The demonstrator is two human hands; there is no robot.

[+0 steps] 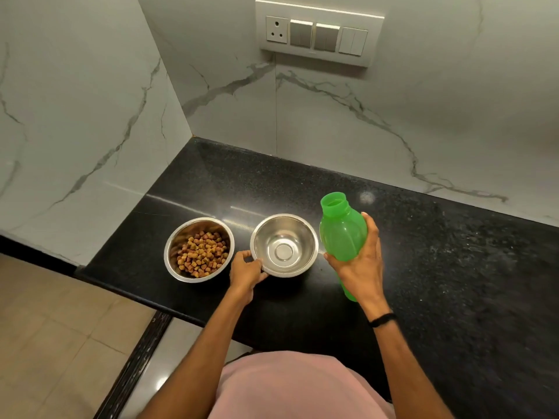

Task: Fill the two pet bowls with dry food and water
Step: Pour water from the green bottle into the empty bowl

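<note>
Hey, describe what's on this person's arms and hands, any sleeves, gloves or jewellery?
Both arms are bare from the hands up to the frame's edge: no sleeves show and no gloves. The right hand has a thin black band around its wrist. The left hand and its wrist carry nothing. No rings are visible on either hand. A pink garment covers the torso below.

Left hand pinching at fingertips, right hand wrapped in grip, arms outstretched.

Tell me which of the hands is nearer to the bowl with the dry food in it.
Left. The left hand grips the near rim of the empty bowl, just right of the food bowl. The right hand holds the green bottle, beyond the empty bowl.
</note>
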